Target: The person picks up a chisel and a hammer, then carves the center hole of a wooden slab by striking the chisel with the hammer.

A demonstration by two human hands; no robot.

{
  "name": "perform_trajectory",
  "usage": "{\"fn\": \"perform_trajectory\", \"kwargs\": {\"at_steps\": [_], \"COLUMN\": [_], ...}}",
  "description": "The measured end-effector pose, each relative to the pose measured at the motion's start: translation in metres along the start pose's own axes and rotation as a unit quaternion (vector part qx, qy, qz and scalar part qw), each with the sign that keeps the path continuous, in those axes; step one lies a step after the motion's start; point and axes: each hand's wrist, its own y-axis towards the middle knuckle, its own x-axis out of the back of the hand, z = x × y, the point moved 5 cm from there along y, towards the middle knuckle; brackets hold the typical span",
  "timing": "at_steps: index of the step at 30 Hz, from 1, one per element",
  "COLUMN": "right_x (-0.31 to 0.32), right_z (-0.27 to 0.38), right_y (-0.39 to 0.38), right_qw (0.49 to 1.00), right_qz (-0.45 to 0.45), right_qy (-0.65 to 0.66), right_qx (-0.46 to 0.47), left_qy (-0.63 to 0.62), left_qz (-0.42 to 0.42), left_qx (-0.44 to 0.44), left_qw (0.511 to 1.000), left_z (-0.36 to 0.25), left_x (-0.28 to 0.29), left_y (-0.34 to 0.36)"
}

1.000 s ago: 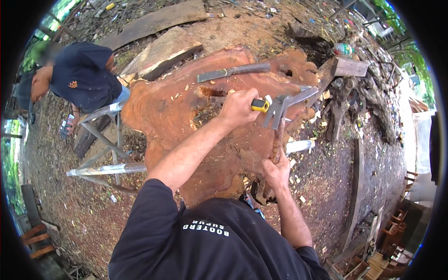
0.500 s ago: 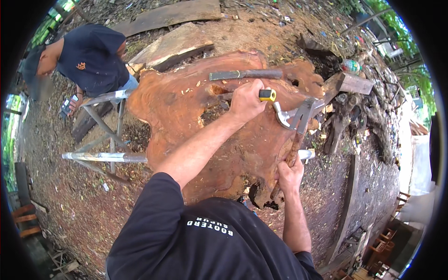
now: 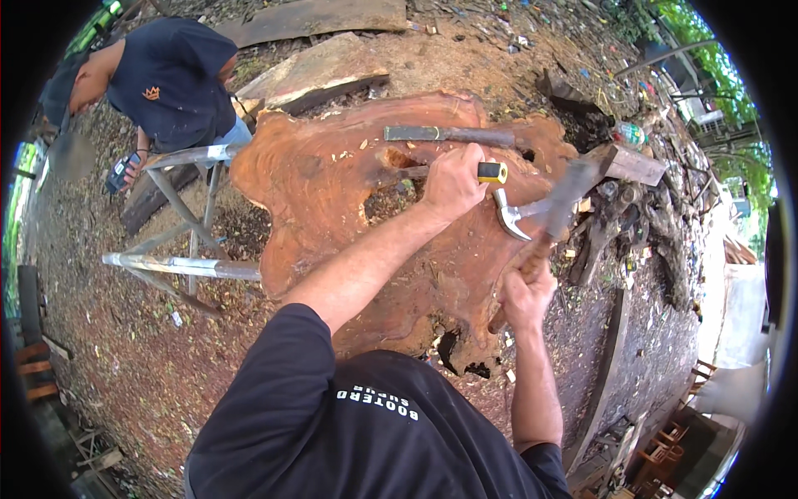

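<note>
1. The left hand (image 3: 451,185) has its grip closed around a chisel (image 3: 490,173) with a yellow-and-black handle end, the tool lying across the top of a large reddish wood slab (image 3: 324,183) and pointing towards a hollow in the wood.
2. The right hand (image 3: 525,297) has its grip closed around the wooden handle of a claw hammer (image 3: 532,212), whose steel head hangs just beside the chisel's yellow end, not touching it.
3. A second, long chisel (image 3: 449,134) lies flat on the slab, beyond the left hand.
4. The slab rests on a metal stand (image 3: 179,208) over chip-strewn ground.
5. Another person in a dark shirt (image 3: 170,79) bends at the upper left.
</note>
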Motion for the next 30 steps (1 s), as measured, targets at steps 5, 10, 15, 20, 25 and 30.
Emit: {"fn": "perform_trajectory", "kwargs": {"at_steps": [5, 10, 15, 20, 25, 30], "right_x": [-0.005, 0.007, -0.013, -0.014, -0.013, -0.003], "right_z": [-0.014, 0.016, -0.024, -0.018, -0.003, -0.004], "right_y": [0.021, 0.013, 0.025, 0.024, 0.020, 0.022], "right_qw": [0.979, 0.999, 0.994, 0.982, 0.995, 0.994], "right_qz": [0.080, -0.027, 0.028, 0.073, 0.043, 0.043], "right_qy": [-0.170, -0.011, -0.108, -0.176, 0.031, 0.009], "right_qx": [-0.084, -0.044, 0.005, -0.008, -0.079, -0.096], "left_qy": [-0.020, 0.016, 0.000, 0.035, -0.026, -0.125], "left_qz": [-0.007, -0.019, 0.015, 0.034, 0.027, 0.156], "left_qx": [-0.051, -0.037, -0.009, 0.000, -0.024, 0.234], "left_qw": [0.998, 0.999, 1.000, 0.999, 0.999, 0.952], "left_z": [0.004, 0.006, 0.018, 0.040, 0.013, 0.007], "left_x": [0.000, -0.004, -0.006, -0.010, 0.008, 0.034], "left_y": [0.001, -0.001, -0.006, -0.027, -0.013, 0.029]}}
